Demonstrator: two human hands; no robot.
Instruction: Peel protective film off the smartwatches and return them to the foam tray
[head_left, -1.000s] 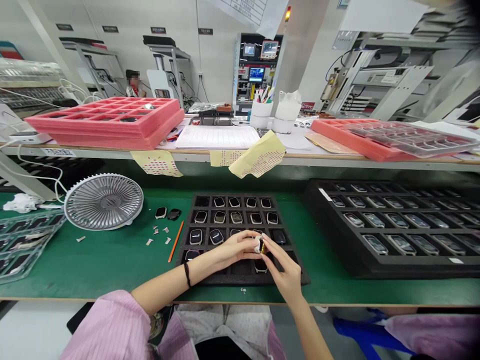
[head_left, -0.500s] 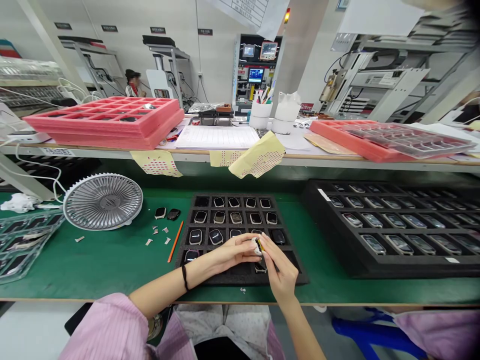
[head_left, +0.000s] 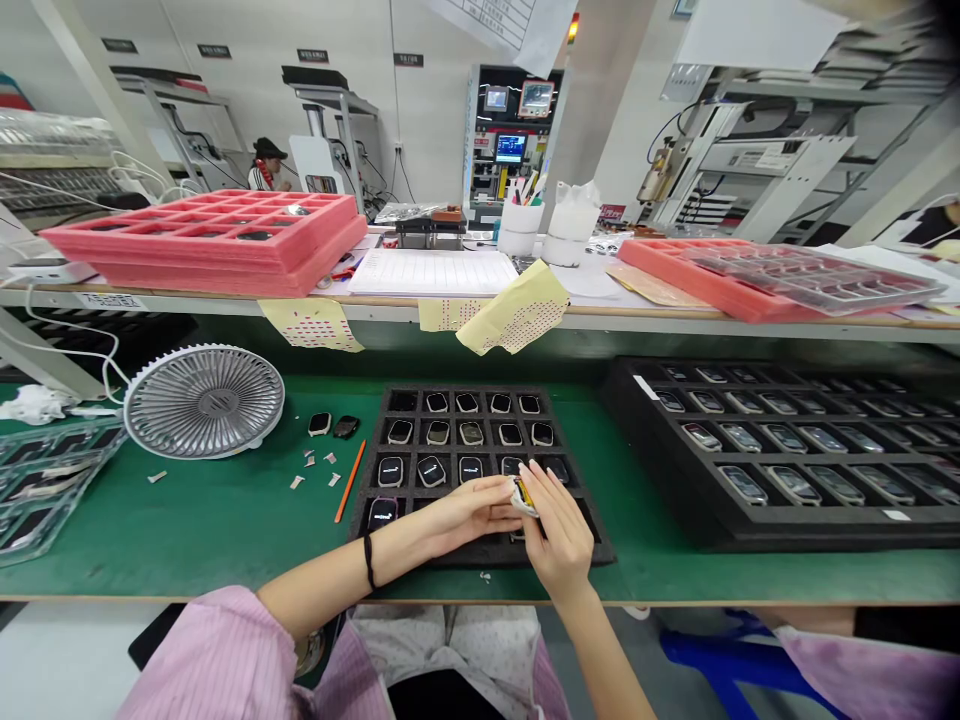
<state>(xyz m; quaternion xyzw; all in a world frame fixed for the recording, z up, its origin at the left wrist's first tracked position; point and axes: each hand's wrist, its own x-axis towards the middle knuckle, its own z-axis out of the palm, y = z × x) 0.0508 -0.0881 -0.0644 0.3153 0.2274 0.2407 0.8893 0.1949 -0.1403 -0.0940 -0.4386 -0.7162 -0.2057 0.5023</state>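
Between my two hands is an opened smartwatch case (head_left: 525,495), pale at the edge with yellow and dark parts showing inside. My left hand (head_left: 484,508) has its fingers closed on the left edge of the case. My right hand (head_left: 559,530) pinches it from the right, its fingers covering part of the inside. Both hands are over the front right of a black foam tray (head_left: 450,548). Smartwatches sit in the tray's compartments, such as a watch with a lit screen (head_left: 391,471). My hands and forearm hide several front compartments.
Left of the tray lie an orange stick (head_left: 350,482), small scraps (head_left: 330,458) and two loose watch pieces (head_left: 320,424). A round fan (head_left: 206,402) stands farther left. At right is a large black foam tray (head_left: 675,490) of watches. A shelf edge (head_left: 405,310) crosses above the bench.
The watch case has turned a little, so more of its yellow inside shows. My right fingers have shifted and lie straighter over it. My left hand keeps its grip.
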